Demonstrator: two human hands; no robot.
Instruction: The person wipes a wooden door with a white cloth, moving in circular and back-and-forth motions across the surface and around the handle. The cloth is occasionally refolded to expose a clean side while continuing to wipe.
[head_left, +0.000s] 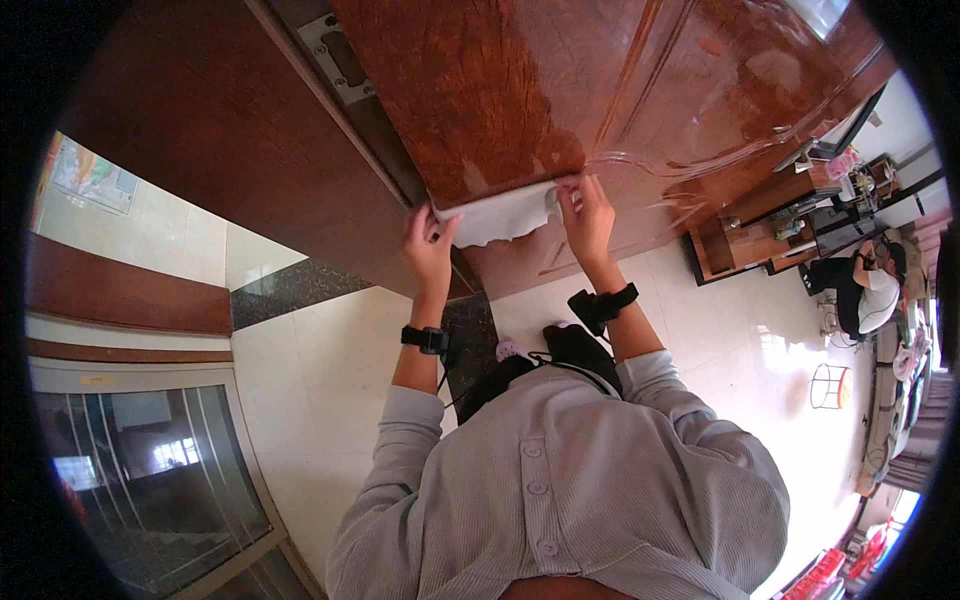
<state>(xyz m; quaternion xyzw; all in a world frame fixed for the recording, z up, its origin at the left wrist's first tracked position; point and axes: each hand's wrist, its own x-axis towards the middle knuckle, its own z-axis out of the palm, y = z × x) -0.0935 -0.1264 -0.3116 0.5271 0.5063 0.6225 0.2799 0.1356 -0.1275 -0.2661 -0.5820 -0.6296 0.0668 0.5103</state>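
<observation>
Before me stands a glossy red-brown wooden door (465, 90) with moulded panels. A white sheet, cloth or paper (502, 217), lies against the door's surface, its lower edge uneven. My left hand (431, 244) pinches the sheet's left end between thumb and fingers, close to the door's edge. At the right end, my right hand (586, 217) grips the sheet's corner with bent fingers. Above my left hand, a metal strike plate (337, 58) is screwed to the wooden door frame (225, 127). Both wrists wear black straps.
A dark stone threshold (476, 330) crosses the pale tiled floor (330, 375) by my feet. Lower left is a glazed metal-framed door (157, 457). Wooden furniture (742, 232), a seated person (870, 292) and a round wire-framed stool (831, 386) stand on the right.
</observation>
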